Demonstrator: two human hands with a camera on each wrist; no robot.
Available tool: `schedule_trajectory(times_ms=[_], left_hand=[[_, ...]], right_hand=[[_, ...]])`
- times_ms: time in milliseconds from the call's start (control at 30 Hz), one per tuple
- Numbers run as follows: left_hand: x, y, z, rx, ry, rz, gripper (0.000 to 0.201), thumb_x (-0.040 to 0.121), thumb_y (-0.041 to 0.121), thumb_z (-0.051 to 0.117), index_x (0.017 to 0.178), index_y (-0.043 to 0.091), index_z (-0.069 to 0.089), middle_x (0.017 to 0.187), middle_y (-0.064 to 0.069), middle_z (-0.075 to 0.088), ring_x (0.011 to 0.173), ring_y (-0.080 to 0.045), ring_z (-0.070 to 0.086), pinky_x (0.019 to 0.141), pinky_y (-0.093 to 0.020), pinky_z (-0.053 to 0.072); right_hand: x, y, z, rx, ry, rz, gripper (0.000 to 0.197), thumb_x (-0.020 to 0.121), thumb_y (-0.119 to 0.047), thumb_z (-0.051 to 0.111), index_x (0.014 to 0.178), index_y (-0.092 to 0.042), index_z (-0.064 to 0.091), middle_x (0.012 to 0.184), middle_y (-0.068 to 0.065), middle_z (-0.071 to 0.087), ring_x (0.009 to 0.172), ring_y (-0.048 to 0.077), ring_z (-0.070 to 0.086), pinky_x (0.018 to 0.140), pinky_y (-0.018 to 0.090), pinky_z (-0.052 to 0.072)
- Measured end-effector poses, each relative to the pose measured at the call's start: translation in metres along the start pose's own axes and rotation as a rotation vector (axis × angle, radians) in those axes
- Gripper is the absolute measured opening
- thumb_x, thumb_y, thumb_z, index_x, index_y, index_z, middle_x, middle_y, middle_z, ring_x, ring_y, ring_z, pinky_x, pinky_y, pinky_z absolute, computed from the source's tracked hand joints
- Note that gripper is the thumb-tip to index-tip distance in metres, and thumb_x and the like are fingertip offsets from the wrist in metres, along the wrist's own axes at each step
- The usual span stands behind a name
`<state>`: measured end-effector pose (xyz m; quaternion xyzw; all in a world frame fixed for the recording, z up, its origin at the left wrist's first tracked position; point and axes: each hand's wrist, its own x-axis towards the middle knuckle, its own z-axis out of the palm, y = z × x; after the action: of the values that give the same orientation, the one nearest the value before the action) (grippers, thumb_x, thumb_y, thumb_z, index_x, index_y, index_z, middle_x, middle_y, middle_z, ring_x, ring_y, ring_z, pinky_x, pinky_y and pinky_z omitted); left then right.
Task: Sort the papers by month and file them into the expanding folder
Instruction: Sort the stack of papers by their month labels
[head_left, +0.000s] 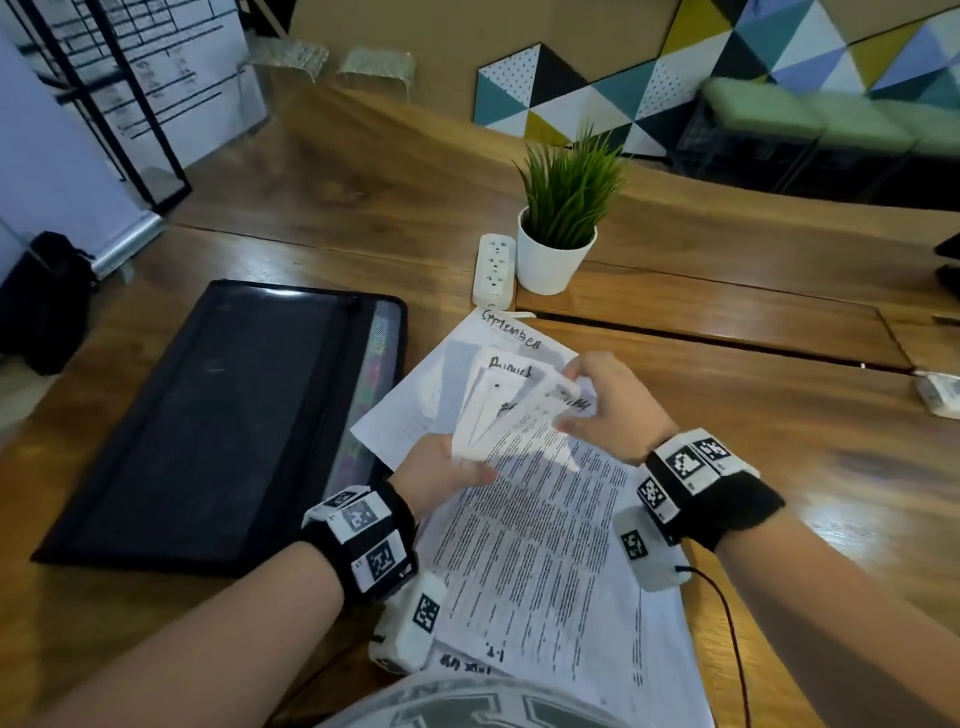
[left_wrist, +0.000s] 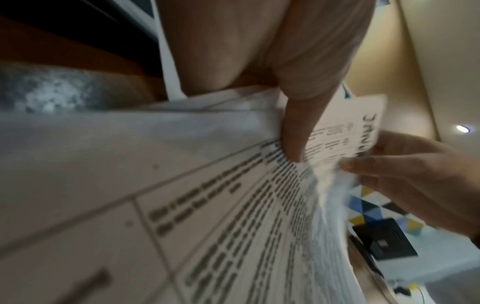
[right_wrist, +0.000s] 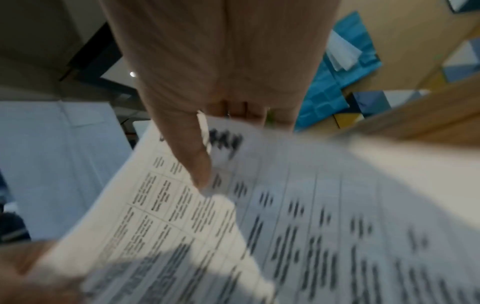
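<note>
A stack of printed papers (head_left: 540, 525) lies on the wooden table (head_left: 779, 467) in front of me, with a sheet marked "September" (head_left: 511, 332) underneath at the back. My left hand (head_left: 441, 475) grips the lower edge of several lifted sheets (head_left: 498, 410), thumb on top (left_wrist: 293, 127). My right hand (head_left: 608, 405) pinches the top corner of the front lifted sheet (right_wrist: 182, 205), thumb pressed on the print (right_wrist: 197, 164). One sheet behind reads "August". The black expanding folder (head_left: 218, 426) lies flat to the left, its coloured tabs showing along its right side.
A potted green plant (head_left: 563, 218) and a white power strip (head_left: 493, 270) stand just behind the papers. A small white object (head_left: 940, 395) sits at the table's right edge. A dark bag (head_left: 47, 301) is on the floor, left.
</note>
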<state>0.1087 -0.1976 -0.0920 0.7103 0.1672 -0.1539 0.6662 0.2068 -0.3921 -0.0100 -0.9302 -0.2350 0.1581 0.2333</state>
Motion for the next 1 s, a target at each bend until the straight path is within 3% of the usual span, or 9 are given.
schedule_trajectory(times_ms=[67,133,233,400,467,633,767,900,1000], left_hand=[[-0.001,0.000,0.003,0.032,0.010,0.032,0.027,0.077,0.006,0.075,0.103,0.004,0.070,0.104,-0.007,0.071,0.101,-0.020,0.066,0.093,-0.037,0.051],[-0.003,0.000,0.004,0.049,0.009,0.046,0.019,0.076,0.006,0.076,0.096,0.005,0.073,0.099,-0.006,0.073,0.098,-0.021,0.068,0.088,-0.033,0.053],[-0.008,0.003,0.005,0.134,-0.036,0.091,0.014,0.076,0.010,0.077,0.090,0.014,0.075,0.095,0.000,0.074,0.094,-0.017,0.069,0.088,-0.034,0.054],[-0.016,0.022,-0.006,0.318,-0.358,0.103,0.042,0.072,0.055,0.070,0.097,0.022,0.070,0.102,-0.002,0.071,0.097,-0.018,0.067,0.088,-0.035,0.053],[-0.016,0.031,-0.013,0.178,-0.291,0.067,0.052,0.078,0.069,0.052,0.099,0.026,0.070,0.105,0.004,0.070,0.101,-0.013,0.063,0.085,-0.029,0.049],[0.014,0.027,-0.030,0.261,0.227,-0.012,0.025,0.094,0.030,0.054,0.112,0.015,0.063,0.115,0.000,0.064,0.111,-0.020,0.056,0.097,-0.037,0.046],[0.021,0.019,-0.026,0.169,0.196,-0.137,0.050,0.091,0.018,0.060,0.136,0.008,0.041,0.123,-0.012,0.057,0.094,-0.024,0.059,0.075,-0.034,0.051],[0.025,0.019,-0.021,0.210,0.196,-0.072,0.022,0.088,0.015,0.062,0.107,0.007,0.057,0.099,-0.014,0.064,0.070,-0.022,0.058,0.053,-0.028,0.044],[0.021,0.024,-0.018,0.156,0.196,-0.011,0.014,0.086,0.008,0.063,0.093,-0.004,0.061,0.087,-0.015,0.061,0.071,-0.022,0.054,0.061,-0.030,0.043]], right_hand=[[-0.004,0.000,-0.006,0.028,0.020,-0.024,0.068,0.073,-0.023,0.077,0.129,-0.021,0.037,0.131,-0.002,0.044,0.121,0.014,0.043,0.103,0.026,0.031],[-0.005,0.004,-0.011,0.071,-0.071,0.011,0.085,0.072,-0.022,0.078,0.140,-0.026,0.026,0.138,-0.003,0.043,0.112,0.010,0.051,0.099,0.028,0.039],[-0.009,0.013,-0.013,0.041,-0.171,0.005,0.066,0.076,-0.025,0.074,0.132,-0.037,0.041,0.121,-0.008,0.060,0.095,0.017,0.065,0.088,0.042,0.052],[-0.017,0.014,-0.013,-0.082,-0.273,-0.085,0.024,0.076,-0.028,0.074,0.099,-0.023,0.071,0.087,-0.014,0.064,0.077,0.008,0.062,0.069,0.023,0.046],[-0.018,0.017,-0.009,-0.182,-0.280,-0.132,0.021,0.079,-0.030,0.072,0.094,-0.016,0.074,0.087,-0.006,0.062,0.078,0.012,0.058,0.068,0.022,0.043],[-0.036,0.025,0.004,-0.096,-0.122,-0.321,0.012,0.079,-0.013,0.072,0.090,-0.016,0.076,0.089,0.001,0.069,0.080,0.017,0.064,0.072,0.032,0.053],[-0.052,0.035,0.021,-0.046,0.042,-0.366,0.020,0.076,-0.003,0.072,0.086,-0.021,0.074,0.080,-0.008,0.071,0.075,0.007,0.064,0.070,0.022,0.052],[-0.058,0.042,0.028,0.029,0.115,-0.333,0.029,0.073,0.001,0.073,0.088,-0.023,0.074,0.089,-0.010,0.069,0.084,0.004,0.061,0.076,0.013,0.045],[-0.058,0.044,0.032,0.057,0.200,-0.293,0.033,0.067,0.004,0.077,0.090,-0.019,0.075,0.104,-0.001,0.065,0.100,0.012,0.057,0.086,0.026,0.043]])
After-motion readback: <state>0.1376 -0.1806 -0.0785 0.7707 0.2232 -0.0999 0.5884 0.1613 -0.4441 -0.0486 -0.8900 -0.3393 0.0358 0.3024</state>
